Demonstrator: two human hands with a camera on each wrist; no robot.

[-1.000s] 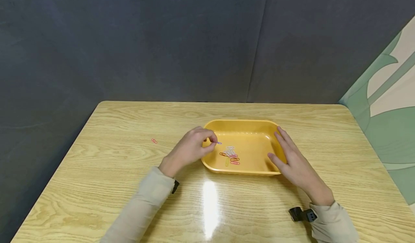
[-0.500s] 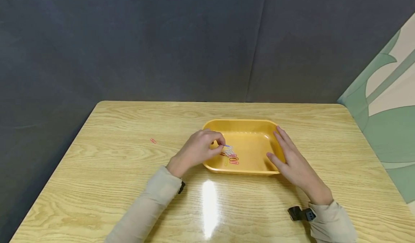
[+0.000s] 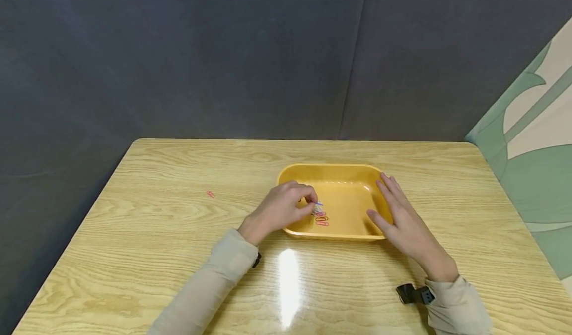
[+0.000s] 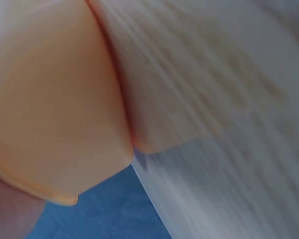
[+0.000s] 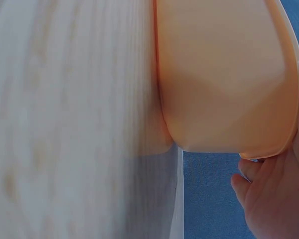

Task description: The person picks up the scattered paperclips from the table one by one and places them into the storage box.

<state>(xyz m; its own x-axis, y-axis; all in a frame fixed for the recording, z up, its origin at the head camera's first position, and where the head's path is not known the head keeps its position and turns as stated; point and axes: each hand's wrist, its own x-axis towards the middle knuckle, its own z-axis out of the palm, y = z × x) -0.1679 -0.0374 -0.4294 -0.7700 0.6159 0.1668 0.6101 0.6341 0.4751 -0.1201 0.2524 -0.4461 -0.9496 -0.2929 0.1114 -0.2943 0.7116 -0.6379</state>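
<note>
My left hand (image 3: 288, 206) reaches over the left side of a yellow tray (image 3: 353, 237), thumb and forefinger pinching a small blue paper clip (image 3: 319, 204). Just below that clip lies a little heap of paper clips (image 3: 322, 219), white, pink and orange-red, on the tray floor; the hand hides part of it. At the tray's right end, my right hand (image 3: 406, 231) rests over the rim with fingers extended and thumb reaching inside. The right wrist view shows some fingers (image 5: 241, 186) outside the wall. In the left wrist view the tray's outer wall (image 4: 55, 99) fills much of the frame.
A single pink paper clip (image 3: 210, 194) lies on the wooden table (image 3: 147, 235), left of the tray. Behind the table's far edge hangs a dark cloth wall (image 3: 250, 67). A green and cream patterned panel (image 3: 536, 176) borders the right side.
My left hand has moved right and slightly toward me, carrying the blue paper clip from near the tray's left rim to over the heap. The right hand has stayed at the tray's right end.
</note>
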